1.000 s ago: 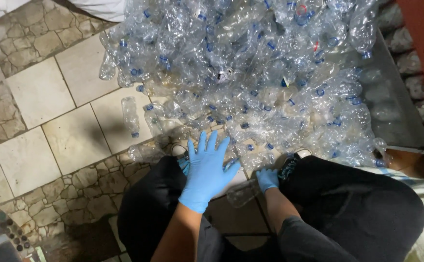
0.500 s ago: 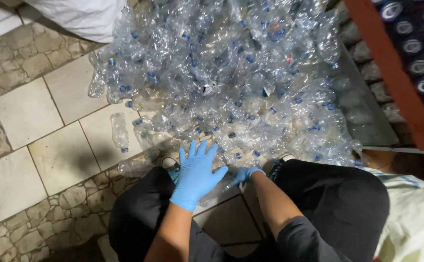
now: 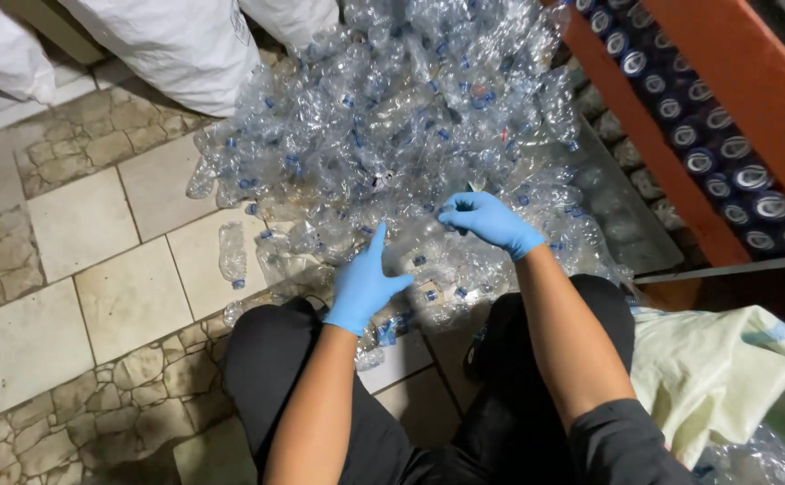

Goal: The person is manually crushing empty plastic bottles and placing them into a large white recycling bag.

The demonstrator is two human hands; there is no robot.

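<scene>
A big heap of crushed clear plastic bottles (image 3: 392,117) with blue caps covers the tiled floor in front of me. My left hand (image 3: 363,286), in a blue glove, hovers flat with fingers together over the heap's near edge, holding nothing. My right hand (image 3: 487,218), also gloved in blue, reaches further into the pile with its fingers curled around a crushed bottle (image 3: 464,193). My knees in black trousers (image 3: 267,359) frame the near edge of the heap.
White sacks (image 3: 186,45) lie at the top left. One loose bottle (image 3: 232,253) lies apart on the tiles at the left. An orange rack with rows of cans (image 3: 716,153) runs along the right. A pale green bag (image 3: 725,368) sits at my right side.
The view has tilted up towards the heap. My right hand has moved forward from beside my knee into the pile and closed on a bottle. My left hand has turned edge-on.
</scene>
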